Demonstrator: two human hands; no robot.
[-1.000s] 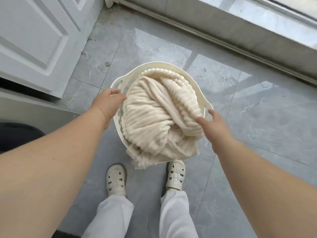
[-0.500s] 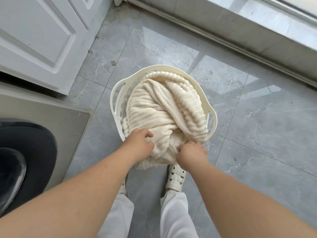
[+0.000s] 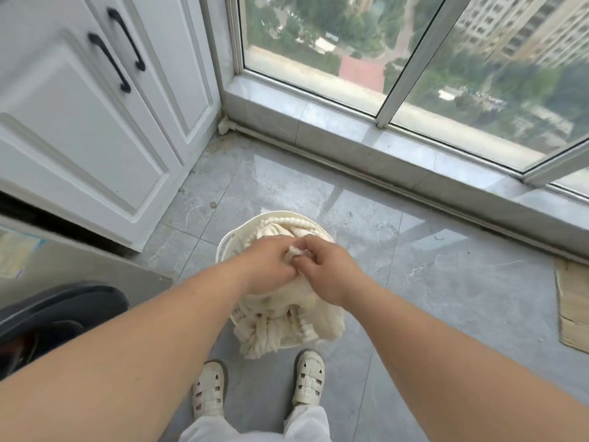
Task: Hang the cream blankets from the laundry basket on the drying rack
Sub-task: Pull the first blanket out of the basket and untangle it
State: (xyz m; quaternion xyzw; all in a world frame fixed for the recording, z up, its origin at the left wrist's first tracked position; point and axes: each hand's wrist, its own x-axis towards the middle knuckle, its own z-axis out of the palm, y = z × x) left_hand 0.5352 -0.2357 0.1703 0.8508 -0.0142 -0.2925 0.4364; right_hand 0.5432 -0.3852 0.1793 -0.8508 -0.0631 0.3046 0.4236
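A cream ribbed blanket (image 3: 280, 327) is bunched up over a white laundry basket (image 3: 227, 247) on the grey tiled floor. My left hand (image 3: 267, 266) and my right hand (image 3: 328, 269) meet above the basket, and both pinch a raised bit of the blanket between them. The blanket hangs down from my hands and spills over the near rim of the basket. Most of the basket is hidden by the blanket and my hands. No drying rack is in view.
White cabinet doors (image 3: 95, 122) with black handles stand at the left. A window (image 3: 414, 52) with a low sill (image 3: 382, 138) runs along the far side. A dark seat (image 3: 47, 317) is at the left edge, cardboard (image 3: 573, 307) at the right. My feet in cream sandals (image 3: 307, 378) stand close to the basket.
Both hands came together on the blanket's near part and lifted it. My head rose, so the view now takes in the window and cabinets.
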